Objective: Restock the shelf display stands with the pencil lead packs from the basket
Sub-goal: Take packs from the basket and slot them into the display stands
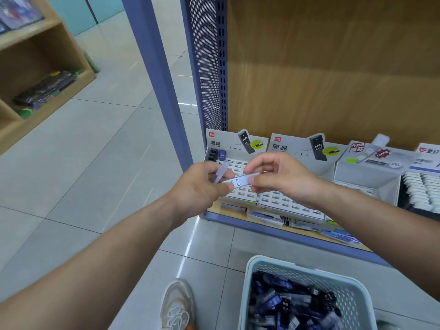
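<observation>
- basket, pale blue, on the floor at 5 o'clock; full of loose lead packs, dark and blue, some marked hb 0.7.
- shoe at 6 o'clock, just left of the basket, on grey floor tiles.
- left hand mid-frame, fingers curled: grips a clear pack that sticks up toward 1 o'clock, and its thumb and fingertips pinch the left end of the 0.7 pack.
- right hand just to 3 o'clock of it, thumb and fingertips pinching the right end of the same 0.7 pack; other fingers loosely bent.
- 0.7 pack lies roughly level between both hands, above the left stand, not in a slot.
- left stand on the shelf behind the hands: white slot tray, most visible slots bare; a few dark packs and a blue pack at its back left corner.
- second stand touching it on the 3 o'clock side, visible slots bare.
- third stand further toward 3 o'clock, beside it rows of white packs.
- wooden shelf unit far off at 10 o'clock, contents blurred.
</observation>
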`<state>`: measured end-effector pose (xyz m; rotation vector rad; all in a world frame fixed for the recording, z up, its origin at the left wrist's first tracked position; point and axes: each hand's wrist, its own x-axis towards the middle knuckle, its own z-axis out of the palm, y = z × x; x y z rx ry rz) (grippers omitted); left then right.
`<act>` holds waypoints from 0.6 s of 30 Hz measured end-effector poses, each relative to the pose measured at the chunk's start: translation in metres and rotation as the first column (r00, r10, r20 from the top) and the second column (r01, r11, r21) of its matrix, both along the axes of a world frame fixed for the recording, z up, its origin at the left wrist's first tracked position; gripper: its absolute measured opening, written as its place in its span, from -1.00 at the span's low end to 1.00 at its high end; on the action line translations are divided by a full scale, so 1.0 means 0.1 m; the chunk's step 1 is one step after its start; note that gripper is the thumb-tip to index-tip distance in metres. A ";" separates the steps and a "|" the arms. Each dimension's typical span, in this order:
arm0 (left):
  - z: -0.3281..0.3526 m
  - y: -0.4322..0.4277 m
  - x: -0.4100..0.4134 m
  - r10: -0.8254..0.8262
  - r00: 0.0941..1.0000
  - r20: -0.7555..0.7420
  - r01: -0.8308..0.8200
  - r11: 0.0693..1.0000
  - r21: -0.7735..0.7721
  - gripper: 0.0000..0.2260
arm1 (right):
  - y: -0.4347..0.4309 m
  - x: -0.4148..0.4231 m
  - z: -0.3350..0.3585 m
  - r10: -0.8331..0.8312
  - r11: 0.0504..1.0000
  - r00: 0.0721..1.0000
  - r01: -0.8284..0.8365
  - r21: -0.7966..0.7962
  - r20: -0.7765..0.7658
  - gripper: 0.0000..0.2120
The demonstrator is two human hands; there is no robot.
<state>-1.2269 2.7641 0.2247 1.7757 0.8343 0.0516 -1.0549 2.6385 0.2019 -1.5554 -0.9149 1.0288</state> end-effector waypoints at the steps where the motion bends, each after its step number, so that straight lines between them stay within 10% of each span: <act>1: 0.01 0.00 0.00 0.011 1.000 0.003 -0.011 1.000 0.004 -0.90 | 0.00 -0.02 0.01 0.012 1.000 1.000 -0.012 -0.008 0.015 -0.91; 11: -0.01 0.07 -0.12 -0.002 1.000 0.031 0.001 0.999 0.032 -0.90 | -0.02 -0.05 -0.04 0.226 0.969 0.974 -0.224 -0.099 0.006 -0.53; 18: -0.07 0.24 -0.36 -0.029 0.991 -0.130 0.049 0.987 0.150 -0.80 | 0.30 0.27 -0.37 -0.136 0.982 0.971 0.158 -0.105 0.195 -0.85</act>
